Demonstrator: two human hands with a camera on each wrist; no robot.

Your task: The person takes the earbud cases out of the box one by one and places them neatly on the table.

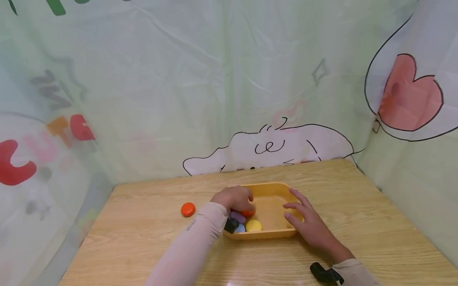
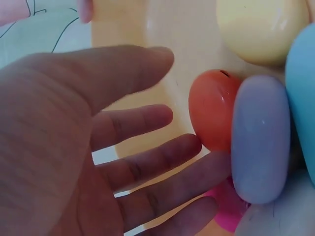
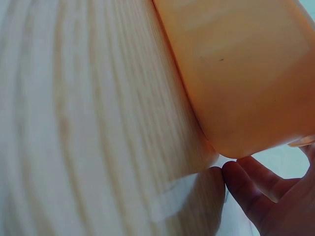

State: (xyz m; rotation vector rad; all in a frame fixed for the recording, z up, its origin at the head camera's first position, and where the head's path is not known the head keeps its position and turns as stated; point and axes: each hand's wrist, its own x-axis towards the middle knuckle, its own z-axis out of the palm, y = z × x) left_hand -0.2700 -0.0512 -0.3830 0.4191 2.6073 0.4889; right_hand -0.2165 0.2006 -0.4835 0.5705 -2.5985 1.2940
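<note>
A shallow yellow-orange tray [image 1: 273, 234] holds several glossy rounded pieces at its left end. Over that end is my left hand [image 1: 235, 198], its fingers spread and loosely bent. In the left wrist view its fingertips are at or beside a red piece [image 2: 210, 110] and a purple piece [image 2: 261, 140]; whether they touch is unclear. A pink piece [image 2: 230, 209] is partly hidden behind the fingers. Yellow [image 1: 254, 226] and blue [image 1: 240, 228] pieces lie nearby. My right hand [image 1: 310, 222] is at the tray's right end, fingers apart, fingertips by the wall.
A red disc [image 1: 187, 209] lies on the wooden table [image 1: 143, 238], left of the tray. Behind and at both sides hangs a pale printed curtain [image 1: 161, 99]. Each wrist wears a black camera mount, one [image 1: 325, 273] on the right.
</note>
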